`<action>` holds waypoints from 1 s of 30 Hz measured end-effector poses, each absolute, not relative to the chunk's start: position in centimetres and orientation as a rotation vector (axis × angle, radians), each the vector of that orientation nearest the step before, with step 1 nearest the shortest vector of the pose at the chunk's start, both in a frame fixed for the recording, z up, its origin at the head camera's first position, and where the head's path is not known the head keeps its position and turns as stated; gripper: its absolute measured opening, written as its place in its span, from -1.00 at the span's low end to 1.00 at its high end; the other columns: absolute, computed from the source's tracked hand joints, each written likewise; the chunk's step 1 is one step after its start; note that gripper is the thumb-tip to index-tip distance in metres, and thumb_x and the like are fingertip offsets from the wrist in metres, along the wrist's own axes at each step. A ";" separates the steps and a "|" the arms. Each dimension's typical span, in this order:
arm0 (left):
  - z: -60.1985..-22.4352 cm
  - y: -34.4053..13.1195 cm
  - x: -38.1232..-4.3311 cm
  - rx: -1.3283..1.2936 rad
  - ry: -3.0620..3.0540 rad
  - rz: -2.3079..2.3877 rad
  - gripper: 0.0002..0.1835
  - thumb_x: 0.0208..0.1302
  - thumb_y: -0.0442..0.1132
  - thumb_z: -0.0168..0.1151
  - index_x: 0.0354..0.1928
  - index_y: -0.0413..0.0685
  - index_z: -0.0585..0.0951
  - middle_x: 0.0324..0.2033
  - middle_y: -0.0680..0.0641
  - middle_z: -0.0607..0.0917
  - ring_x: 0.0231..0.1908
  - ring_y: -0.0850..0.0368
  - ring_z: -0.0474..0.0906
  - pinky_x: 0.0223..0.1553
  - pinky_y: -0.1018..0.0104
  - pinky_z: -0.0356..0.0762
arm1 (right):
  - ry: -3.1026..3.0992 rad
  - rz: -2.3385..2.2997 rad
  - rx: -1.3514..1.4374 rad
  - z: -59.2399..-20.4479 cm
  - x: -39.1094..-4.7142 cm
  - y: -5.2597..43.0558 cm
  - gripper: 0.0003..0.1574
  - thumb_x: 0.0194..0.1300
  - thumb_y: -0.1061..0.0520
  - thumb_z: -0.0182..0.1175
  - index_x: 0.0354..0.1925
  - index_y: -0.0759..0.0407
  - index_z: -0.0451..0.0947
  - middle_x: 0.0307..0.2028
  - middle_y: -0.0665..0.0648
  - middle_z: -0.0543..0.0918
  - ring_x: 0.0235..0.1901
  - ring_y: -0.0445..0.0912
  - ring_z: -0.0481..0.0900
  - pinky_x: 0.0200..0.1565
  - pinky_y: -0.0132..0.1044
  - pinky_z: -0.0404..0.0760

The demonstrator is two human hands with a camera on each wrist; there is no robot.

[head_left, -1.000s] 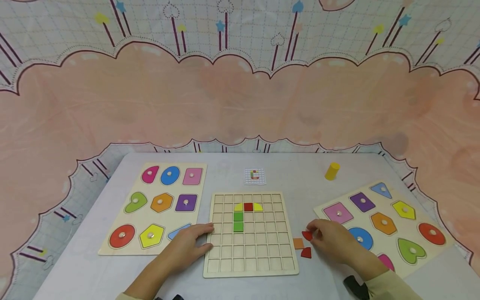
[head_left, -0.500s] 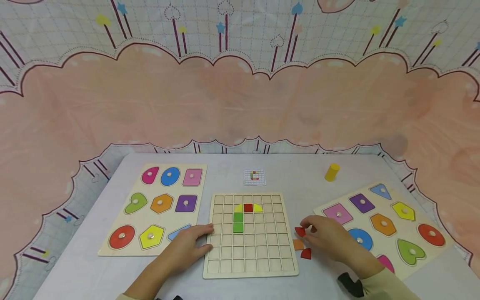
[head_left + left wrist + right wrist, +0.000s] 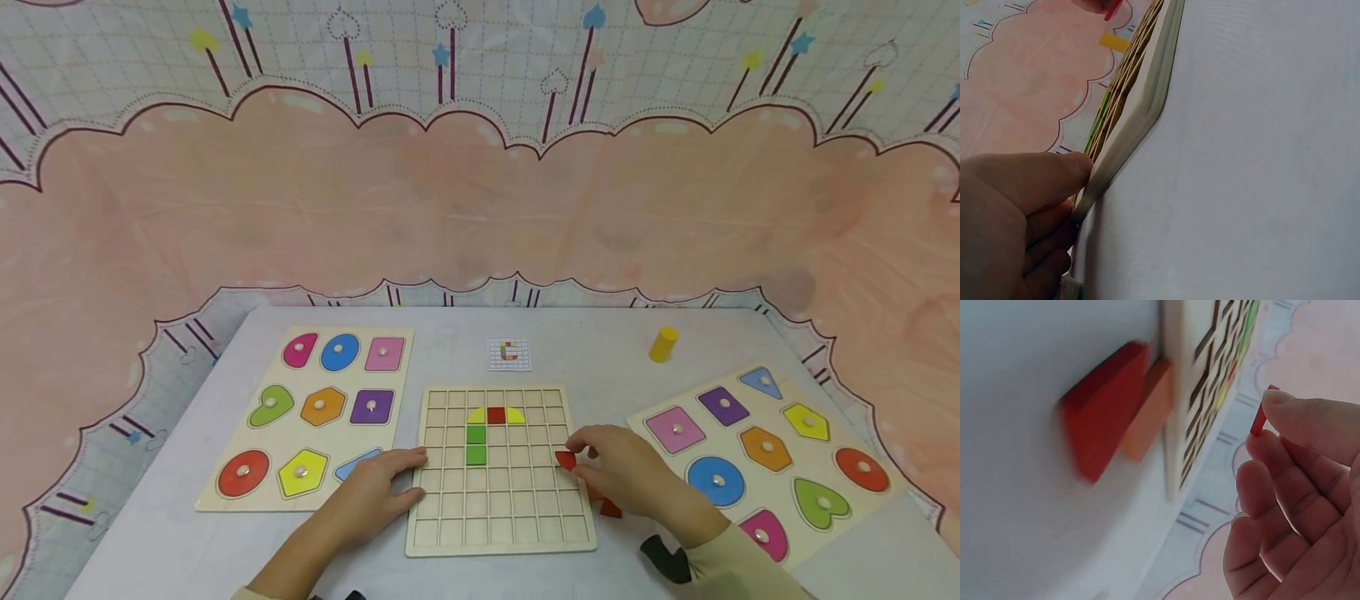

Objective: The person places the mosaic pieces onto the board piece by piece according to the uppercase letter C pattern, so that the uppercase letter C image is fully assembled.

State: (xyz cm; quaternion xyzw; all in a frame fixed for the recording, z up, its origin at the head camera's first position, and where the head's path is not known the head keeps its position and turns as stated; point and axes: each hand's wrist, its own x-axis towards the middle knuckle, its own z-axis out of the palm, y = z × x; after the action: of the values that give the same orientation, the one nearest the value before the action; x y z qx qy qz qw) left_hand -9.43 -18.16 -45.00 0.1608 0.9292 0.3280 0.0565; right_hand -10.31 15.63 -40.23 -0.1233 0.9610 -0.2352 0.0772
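Observation:
My right hand (image 3: 630, 471) pinches a red quarter-circle tile (image 3: 565, 459) between thumb and index finger, above the right edge of the wooden grid board (image 3: 517, 521). In the right wrist view the tile (image 3: 1259, 419) appears edge-on, the other fingers loosely bent. My left hand (image 3: 371, 496) rests against the board's left edge, thumb and fingertips touching it. Near the grid's top lie two yellow curved tiles (image 3: 515, 415) with a red square tile (image 3: 496, 415) between them, and two green square tiles (image 3: 476, 445) below the left one. Another red tile (image 3: 1104, 415) and an orange square tile (image 3: 1149, 419) lie beside the board.
Knobbed shape puzzles stand on both sides, one at left (image 3: 337, 433) and one at right (image 3: 780, 417), tilted. Behind the board lies a small pattern card (image 3: 509, 354). A yellow cylinder (image 3: 663, 344) stands at the back right of the white table (image 3: 585, 333).
My right hand has taken the red tile from beside the right puzzle and moved left to the board's right edge. The left hand has stayed in place.

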 end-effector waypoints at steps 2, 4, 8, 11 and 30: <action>-45.0 -18.2 -9.4 0.485 2.818 0.995 -0.55 0.20 -0.25 0.45 0.15 -0.13 0.65 0.19 0.01 0.63 0.27 -0.09 0.47 0.30 -0.06 0.39 | 2.886 -0.711 -0.392 -40.2 -10.4 15.0 -0.74 0.20 0.14 0.44 -0.11 -0.01 0.68 -0.25 -0.12 0.65 -0.19 -0.12 0.55 -0.12 -0.19 0.62; -45.0 -18.2 -9.4 0.482 2.815 0.997 -0.55 0.20 -0.25 0.45 0.15 -0.13 0.65 0.19 0.01 0.63 0.27 -0.09 0.47 0.30 -0.06 0.39 | 2.886 -0.713 -0.421 -40.1 -10.5 14.5 -0.74 0.19 0.15 0.44 -0.12 0.00 0.68 -0.25 -0.11 0.65 -0.21 -0.12 0.54 -0.12 -0.18 0.61; -45.0 -18.2 -9.4 0.476 2.808 0.999 -0.55 0.20 -0.25 0.44 0.15 -0.13 0.65 0.19 0.02 0.63 0.27 -0.09 0.46 0.30 -0.06 0.38 | 2.867 -0.735 -0.504 -40.1 -10.7 13.5 -0.76 0.18 0.19 0.43 -0.15 0.04 0.68 -0.27 -0.09 0.65 -0.23 -0.12 0.54 -0.15 -0.16 0.60; -45.0 -18.2 -9.5 0.477 2.809 0.994 -0.55 0.20 -0.25 0.45 0.15 -0.13 0.65 0.19 0.03 0.63 0.27 -0.09 0.47 0.30 -0.06 0.39 | 2.849 -0.750 -0.583 -40.2 -10.9 12.9 -0.77 0.16 0.23 0.43 -0.18 0.07 0.67 -0.26 -0.06 0.65 -0.22 -0.10 0.55 -0.16 -0.14 0.59; -44.8 -18.2 -9.5 0.514 2.812 1.009 -0.55 0.18 -0.27 0.45 0.14 -0.18 0.65 0.18 -0.01 0.64 0.25 -0.10 0.49 0.28 -0.08 0.40 | 2.841 -0.705 -0.766 -40.0 -11.5 10.1 -0.81 0.19 0.21 0.40 -0.18 0.10 0.68 -0.25 -0.04 0.69 -0.22 -0.11 0.56 -0.17 -0.17 0.61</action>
State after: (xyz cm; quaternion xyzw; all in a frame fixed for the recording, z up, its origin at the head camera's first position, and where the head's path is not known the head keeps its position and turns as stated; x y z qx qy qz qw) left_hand -9.46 -18.24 -44.85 0.1693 0.9262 0.3325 0.0549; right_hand -11.54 10.05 -39.99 -0.2529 0.9374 -0.2325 0.0580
